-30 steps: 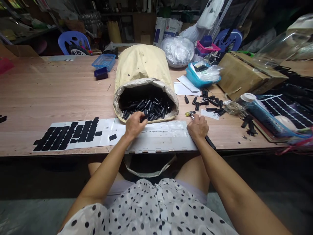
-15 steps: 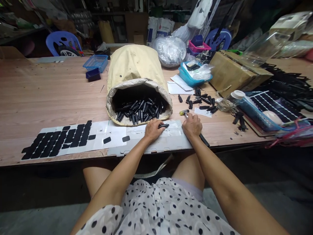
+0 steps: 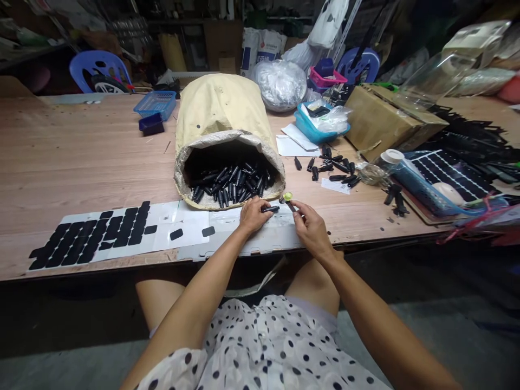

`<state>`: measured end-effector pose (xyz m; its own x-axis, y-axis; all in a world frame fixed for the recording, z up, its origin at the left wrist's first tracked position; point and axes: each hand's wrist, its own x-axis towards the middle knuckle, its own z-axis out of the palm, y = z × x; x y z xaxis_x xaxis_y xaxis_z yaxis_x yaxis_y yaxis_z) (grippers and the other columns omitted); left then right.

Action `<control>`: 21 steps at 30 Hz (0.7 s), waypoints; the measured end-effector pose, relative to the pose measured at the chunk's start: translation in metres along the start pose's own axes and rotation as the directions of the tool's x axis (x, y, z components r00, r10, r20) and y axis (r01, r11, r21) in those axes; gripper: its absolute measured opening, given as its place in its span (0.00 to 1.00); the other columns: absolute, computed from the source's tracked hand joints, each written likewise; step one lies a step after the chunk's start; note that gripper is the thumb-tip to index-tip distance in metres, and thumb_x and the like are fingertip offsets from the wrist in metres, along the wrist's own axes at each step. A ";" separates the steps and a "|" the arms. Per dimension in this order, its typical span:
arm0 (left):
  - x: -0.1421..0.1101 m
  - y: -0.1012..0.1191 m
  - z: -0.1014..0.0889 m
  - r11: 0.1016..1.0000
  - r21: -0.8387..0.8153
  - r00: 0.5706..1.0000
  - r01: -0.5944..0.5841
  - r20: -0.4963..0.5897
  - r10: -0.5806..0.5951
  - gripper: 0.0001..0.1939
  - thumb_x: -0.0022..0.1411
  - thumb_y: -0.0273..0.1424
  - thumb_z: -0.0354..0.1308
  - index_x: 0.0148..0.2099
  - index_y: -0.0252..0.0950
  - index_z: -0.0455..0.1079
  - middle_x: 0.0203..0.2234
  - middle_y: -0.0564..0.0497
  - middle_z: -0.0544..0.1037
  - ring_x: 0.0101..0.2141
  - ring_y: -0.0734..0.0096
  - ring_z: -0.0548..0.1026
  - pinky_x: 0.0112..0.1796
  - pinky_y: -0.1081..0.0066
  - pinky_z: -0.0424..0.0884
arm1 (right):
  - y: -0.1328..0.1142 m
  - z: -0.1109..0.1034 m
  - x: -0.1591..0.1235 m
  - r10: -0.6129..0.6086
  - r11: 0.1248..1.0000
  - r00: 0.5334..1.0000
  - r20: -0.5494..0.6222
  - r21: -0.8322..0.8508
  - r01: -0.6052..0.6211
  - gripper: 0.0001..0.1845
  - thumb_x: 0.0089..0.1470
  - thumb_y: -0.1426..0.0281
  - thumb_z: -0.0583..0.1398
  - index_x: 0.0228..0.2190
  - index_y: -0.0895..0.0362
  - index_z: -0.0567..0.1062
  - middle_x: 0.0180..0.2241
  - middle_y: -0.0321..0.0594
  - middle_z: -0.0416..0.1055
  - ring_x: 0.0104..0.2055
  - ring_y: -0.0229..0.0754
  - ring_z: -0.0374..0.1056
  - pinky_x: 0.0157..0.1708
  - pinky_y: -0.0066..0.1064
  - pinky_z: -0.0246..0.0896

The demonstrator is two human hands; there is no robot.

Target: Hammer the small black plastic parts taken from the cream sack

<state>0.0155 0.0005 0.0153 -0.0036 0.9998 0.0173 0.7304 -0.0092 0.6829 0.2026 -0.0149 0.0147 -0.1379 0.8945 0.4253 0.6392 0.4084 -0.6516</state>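
My left hand [image 3: 254, 215] rests on the white board [image 3: 244, 246], its fingers closed on a small black tapered part [image 3: 271, 209] lying sideways. In my right hand [image 3: 312, 229] is a small hammer [image 3: 288, 199], its yellow face turned up just right of that part. The hammer's handle is mostly hidden by my fingers. Directly behind my left hand, a cream sack [image 3: 223, 103] lies with its mouth towards me, holding a heap of similar black parts [image 3: 239, 184].
Black rounded pads [image 3: 81, 238] cover the white sheet at left. Loose black parts [image 3: 339, 165] lie right of the sack, near a teal basket [image 3: 320, 127] and a cardboard box [image 3: 382, 119]. A blue basket [image 3: 156, 104] stands behind left. The table's front edge runs before my lap.
My left hand has come from the sack's mouth to the board with a black part. My right hand has raised the hammer off the table and swung it left towards that part.
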 end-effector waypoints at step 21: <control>-0.001 0.002 0.004 0.998 0.056 0.999 -0.032 0.002 0.032 0.09 0.60 0.32 0.63 0.43 0.43 0.80 0.39 0.51 0.76 0.45 0.62 0.71 0.49 0.65 0.67 | -0.010 0.009 -0.010 0.022 0.985 0.996 0.087 -0.173 -0.006 0.22 0.62 0.72 0.48 0.52 0.53 0.75 0.45 0.45 0.76 0.47 0.45 0.70 0.51 0.36 0.65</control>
<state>0.0197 -0.0006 0.0131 0.0208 0.9991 0.0377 0.7674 -0.0402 0.6399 0.1909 -0.0260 0.0117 -0.1893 0.9155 0.3550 0.7615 0.3651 -0.5355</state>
